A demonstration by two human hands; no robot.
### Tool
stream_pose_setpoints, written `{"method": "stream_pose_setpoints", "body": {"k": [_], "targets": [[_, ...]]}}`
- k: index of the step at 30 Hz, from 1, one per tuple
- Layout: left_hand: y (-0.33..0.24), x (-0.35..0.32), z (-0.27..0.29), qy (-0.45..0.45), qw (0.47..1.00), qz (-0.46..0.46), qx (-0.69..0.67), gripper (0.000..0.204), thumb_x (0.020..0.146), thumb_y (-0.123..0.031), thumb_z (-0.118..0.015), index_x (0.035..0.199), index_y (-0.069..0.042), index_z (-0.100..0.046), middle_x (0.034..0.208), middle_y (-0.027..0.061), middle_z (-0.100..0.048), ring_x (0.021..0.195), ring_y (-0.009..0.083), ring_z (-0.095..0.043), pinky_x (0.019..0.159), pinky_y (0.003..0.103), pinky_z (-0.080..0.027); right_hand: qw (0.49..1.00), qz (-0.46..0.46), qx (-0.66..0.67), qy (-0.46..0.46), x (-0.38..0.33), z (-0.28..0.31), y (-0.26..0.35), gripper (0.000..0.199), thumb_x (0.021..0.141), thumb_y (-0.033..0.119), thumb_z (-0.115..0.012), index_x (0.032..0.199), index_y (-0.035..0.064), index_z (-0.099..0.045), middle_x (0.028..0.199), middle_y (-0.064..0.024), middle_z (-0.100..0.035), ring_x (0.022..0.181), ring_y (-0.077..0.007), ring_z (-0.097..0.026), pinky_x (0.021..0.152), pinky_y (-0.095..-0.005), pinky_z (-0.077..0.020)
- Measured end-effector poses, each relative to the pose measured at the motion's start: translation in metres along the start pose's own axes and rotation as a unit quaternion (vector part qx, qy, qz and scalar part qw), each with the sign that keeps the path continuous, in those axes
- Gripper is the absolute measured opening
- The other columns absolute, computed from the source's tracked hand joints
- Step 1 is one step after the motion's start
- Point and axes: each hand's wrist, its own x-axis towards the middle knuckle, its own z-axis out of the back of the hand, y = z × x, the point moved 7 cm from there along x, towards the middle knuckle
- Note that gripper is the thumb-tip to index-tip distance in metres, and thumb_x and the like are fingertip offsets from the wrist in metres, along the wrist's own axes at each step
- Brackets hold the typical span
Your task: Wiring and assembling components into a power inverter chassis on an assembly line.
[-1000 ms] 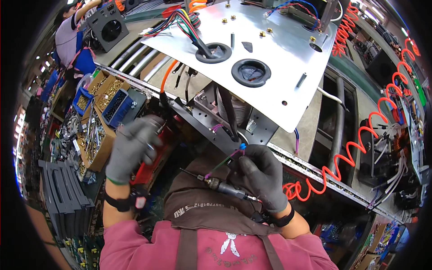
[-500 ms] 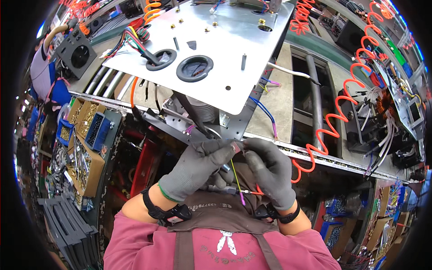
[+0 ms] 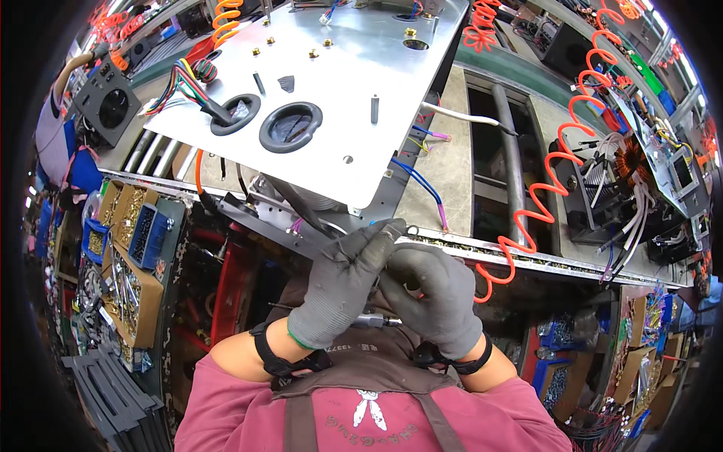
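Observation:
In front of my body both hands, in grey gloves, are close together at the near edge of the metal chassis. The thumb and fingers of my left hand (image 3: 343,282) pinch together, and a small dark ring (image 3: 412,230) sticks out at their tips. Curled beside it, my right hand (image 3: 437,294) has its fingertips tucked behind the left fingers; whatever they hold is hidden. Below the hands lies a silver screwdriver-like power tool (image 3: 370,320), partly covered by the left hand. Above stands a bare metal panel (image 3: 331,98) with black grommets (image 3: 291,126) and a multicoloured wire bundle (image 3: 188,84).
Blue wires (image 3: 422,181) and a white cable (image 3: 471,114) come out from under the panel. A coiled red hose (image 3: 561,181) crosses the roller line (image 3: 512,166). Boxes of screws (image 3: 135,294) stand at left, and another open assembly (image 3: 625,173) at right.
The metal panel has shifted left in view. The yellow-green wire with a purple end no longer shows below my hands. My right hand has moved in lower and closer to the left.

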Motion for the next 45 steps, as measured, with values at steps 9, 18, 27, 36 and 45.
{"method": "stream_pose_setpoints", "body": {"k": [9,18,27,36,45], "targets": [[0.0,0.009,0.017,0.005,0.996,0.085,0.005,0.035,0.101,-0.034,-0.063,0.119,-0.006,-0.072,0.076,0.0034,-0.069,0.062,0.0076,-0.062,0.057,0.021,-0.051,0.838,-0.355,0.415,-0.015,-0.021,0.0,-0.081,0.028,0.096,0.007,-0.062,0.124,0.0005,-0.058,0.103,-0.0065,-0.065,0.085,-0.0116,-0.062,0.076,-0.0253,-0.0516],[-0.002,0.01,0.005,0.053,0.996,0.046,0.046,0.028,0.1,-0.024,-0.066,0.121,-0.006,-0.072,0.08,-0.0003,-0.067,0.061,0.0032,-0.056,0.055,0.021,-0.046,0.691,-0.432,0.578,-0.041,-0.017,-0.031,-0.078,0.033,0.099,0.026,-0.064,0.118,0.0005,-0.056,0.101,-0.0103,-0.069,0.079,-0.0136,-0.069,0.057,-0.0212,-0.0543],[-0.021,0.016,-0.001,0.161,0.934,-0.208,0.242,0.025,0.094,-0.015,-0.068,0.118,-0.006,-0.072,0.114,0.0121,-0.072,0.098,0.0239,-0.072,0.082,0.031,-0.057,0.653,-0.456,0.605,0.002,-0.024,-0.026,-0.078,0.03,0.099,0.026,-0.063,0.115,0.0011,-0.057,0.094,-0.0074,-0.067,0.07,-0.0097,-0.063,0.056,-0.0202,-0.0502],[-0.033,0.024,-0.01,0.211,0.912,-0.234,0.263,0.022,0.095,-0.014,-0.066,0.114,-0.006,-0.072,0.126,0.0156,-0.066,0.105,0.0252,-0.068,0.087,0.034,-0.055,0.744,-0.38,0.535,0.125,-0.021,-0.016,-0.087,0.033,0.094,0.022,-0.07,0.115,-0.0007,-0.06,0.095,-0.0041,-0.064,0.08,-0.0093,-0.062,0.071,-0.0218,-0.0531],[-0.04,0.002,0.05,0.019,0.939,-0.168,0.3,0.022,0.098,-0.011,-0.063,0.115,0.002,-0.069,0.125,0.0166,-0.063,0.112,0.0234,-0.062,0.097,0.034,-0.048,0.677,-0.414,0.604,-0.073,-0.022,-0.014,-0.129,0.024,0.097,0.009,-0.064,0.12,0.0052,-0.061,0.115,-0.0073,-0.062,0.102,-0.0157,-0.066,0.085,-0.0266,-0.0578]]}}
